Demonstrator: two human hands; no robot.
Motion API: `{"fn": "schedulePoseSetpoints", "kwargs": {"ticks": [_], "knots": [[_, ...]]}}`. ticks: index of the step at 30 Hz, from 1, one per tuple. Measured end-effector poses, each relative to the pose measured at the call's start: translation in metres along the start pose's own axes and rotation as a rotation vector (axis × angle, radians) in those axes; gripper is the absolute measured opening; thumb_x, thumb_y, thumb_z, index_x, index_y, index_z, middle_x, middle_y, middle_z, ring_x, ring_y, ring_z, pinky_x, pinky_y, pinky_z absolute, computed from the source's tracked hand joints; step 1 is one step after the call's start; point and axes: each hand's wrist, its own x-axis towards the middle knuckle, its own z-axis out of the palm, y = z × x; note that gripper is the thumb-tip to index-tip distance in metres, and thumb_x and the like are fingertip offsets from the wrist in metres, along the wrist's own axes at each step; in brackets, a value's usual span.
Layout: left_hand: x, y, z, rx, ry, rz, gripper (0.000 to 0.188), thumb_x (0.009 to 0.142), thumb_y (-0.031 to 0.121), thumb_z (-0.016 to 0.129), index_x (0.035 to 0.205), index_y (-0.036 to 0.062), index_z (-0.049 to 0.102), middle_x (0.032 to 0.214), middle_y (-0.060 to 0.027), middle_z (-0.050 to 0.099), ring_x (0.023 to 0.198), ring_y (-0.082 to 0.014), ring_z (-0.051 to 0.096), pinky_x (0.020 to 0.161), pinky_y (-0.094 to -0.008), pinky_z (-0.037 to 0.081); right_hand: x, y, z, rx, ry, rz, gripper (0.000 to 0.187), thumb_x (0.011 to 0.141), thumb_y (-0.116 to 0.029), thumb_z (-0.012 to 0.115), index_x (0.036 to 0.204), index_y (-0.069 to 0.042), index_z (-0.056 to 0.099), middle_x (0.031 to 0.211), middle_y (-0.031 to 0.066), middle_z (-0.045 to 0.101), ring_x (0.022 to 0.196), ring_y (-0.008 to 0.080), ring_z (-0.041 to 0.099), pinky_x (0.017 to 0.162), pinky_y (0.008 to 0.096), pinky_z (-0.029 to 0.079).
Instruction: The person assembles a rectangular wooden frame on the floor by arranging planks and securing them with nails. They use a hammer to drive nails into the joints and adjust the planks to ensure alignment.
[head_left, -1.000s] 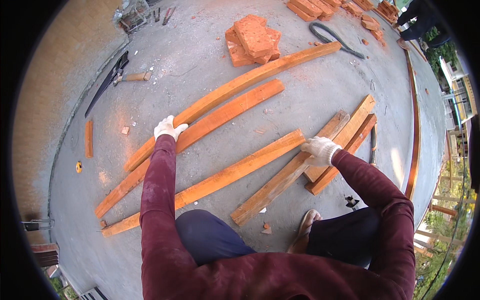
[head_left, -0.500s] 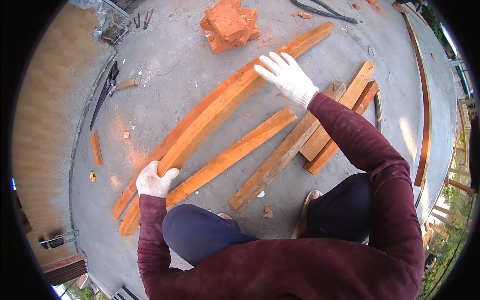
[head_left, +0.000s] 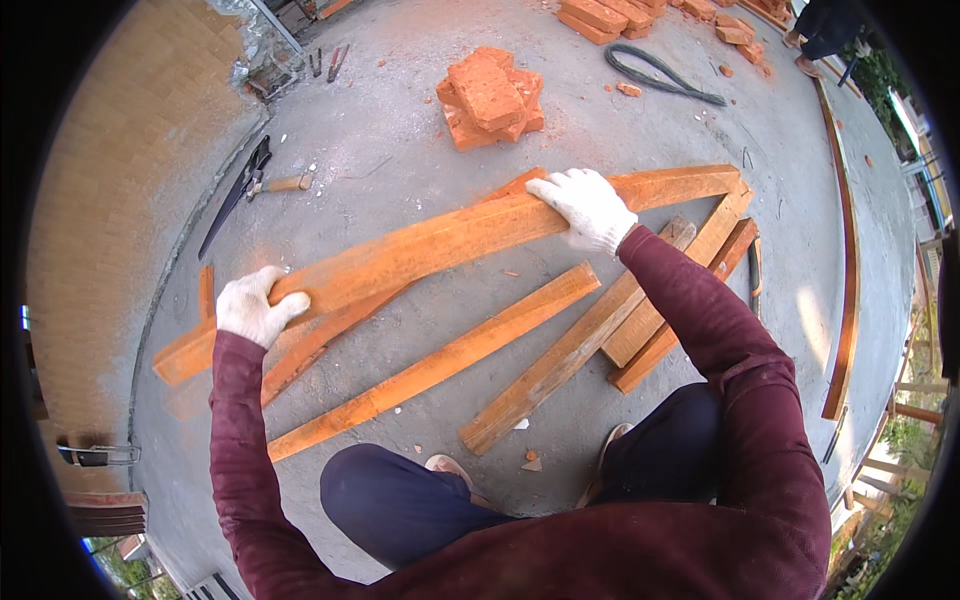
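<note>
A long squared wooden beam (head_left: pixel 440 240) lies slantwise in front of me, lifted over the other timber. My left hand (head_left: pixel 256 306), in a white knit glove, grips it near its left end with the thumb on the near side. My right hand (head_left: pixel 588 208), gloved alike, is wrapped over the top of the beam right of its middle; its thumb is hidden. Under the beam lies a second long piece of timber (head_left: pixel 335 330), partly covered. Nearer my knees rests a shorter wooden strip (head_left: pixel 440 360), touched by neither hand.
To the right lie a weathered board (head_left: pixel 580 340) and two more planks. Stacked bricks (head_left: pixel 490 100) stand beyond the beam. A handsaw (head_left: pixel 235 195) and a hammer (head_left: pixel 285 184) lie at left, a coiled black cable (head_left: pixel 660 75) at far right. Another person (head_left: pixel 830 30) stands behind.
The beam has turned clockwise and come apart from the timber beneath, its right end swinging nearer. My left hand has moved left and up; my right hand has closed over the beam.
</note>
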Motion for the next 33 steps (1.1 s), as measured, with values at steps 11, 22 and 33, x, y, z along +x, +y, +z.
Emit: {"fn": "schedulePoseSetpoints", "kwargs": {"ticks": [11,22,33], "knots": [[-0.080,0.043,0.154,-0.264,-0.222,0.056,0.100,0.065,0.053,0.089,0.149,0.0127,0.051,0.148,-0.0172,0.055,0.141,-0.0352,0.048,0.119,-0.0496,0.036,0.033,0.050,0.011,-0.105,0.017,0.211,0.070,0.084,-0.029,0.079,0.145,-0.011,0.052,0.137,0.0146,0.061,0.129,0.0367,0.056,0.107,0.0482,0.048],[-0.230,-0.056,0.291,0.127,-0.470,-0.384,0.102,0.063,0.055,0.088,0.150,0.0231,0.044,0.141,-0.0113,0.058,0.136,-0.0316,0.051,0.119,-0.0508,0.035,-0.070,-0.028,0.071,-0.130,-0.633,-0.151,0.077,0.083,-0.036,0.083,0.150,-0.014,0.050,0.150,0.0112,0.050,0.146,0.0292,0.040,0.119,0.0500,0.035],[-0.253,-0.010,0.281,0.124,-0.447,-0.170,0.036,0.094,0.035,0.059,0.129,0.0233,0.061,0.115,-0.0052,0.068,0.112,-0.0281,0.065,0.097,-0.0428,0.051,-0.094,-0.032,0.058,-0.028,-0.612,-0.039,0.068,0.082,-0.036,0.082,0.140,-0.011,0.058,0.134,0.0118,0.057,0.130,0.0319,0.053,0.110,0.0464,0.041]]}}
